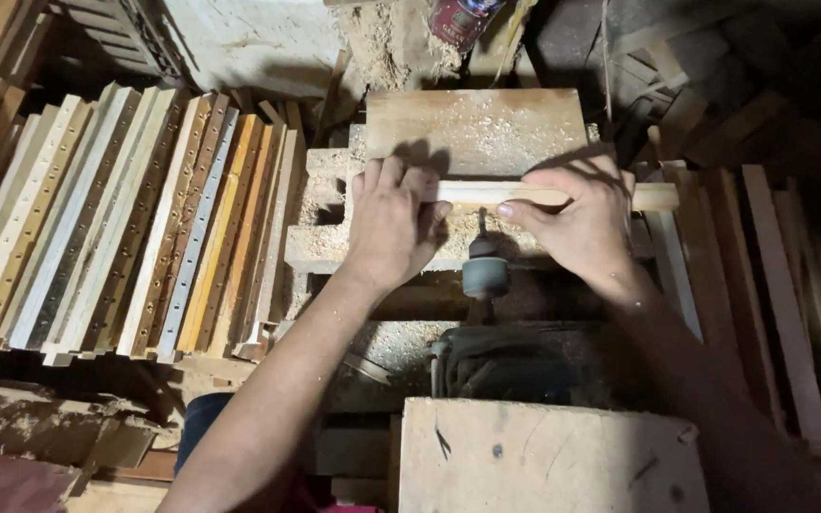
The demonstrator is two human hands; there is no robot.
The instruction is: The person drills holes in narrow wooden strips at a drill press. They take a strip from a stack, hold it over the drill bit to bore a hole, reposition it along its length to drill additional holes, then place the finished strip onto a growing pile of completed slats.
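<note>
Left hand (391, 223): lies palm down with fingers closed over the left part of a wooden slat (515, 195), pressing it flat.
Right hand (582, 223): fingers and thumb pinch the same slat further right.
Slat: lies crosswise on a sawdust-covered wooden block (477, 128), its right end jutting past the right hand.
Drill chuck (485, 271): sits just in front of the slat, between the two hands, bit aimed at its near edge.
Doing it well: the person would likely want both hands pressing evenly, the slat square to the bit, fingers clear.
Left side: stack of slats with holes (125, 218).
</note>
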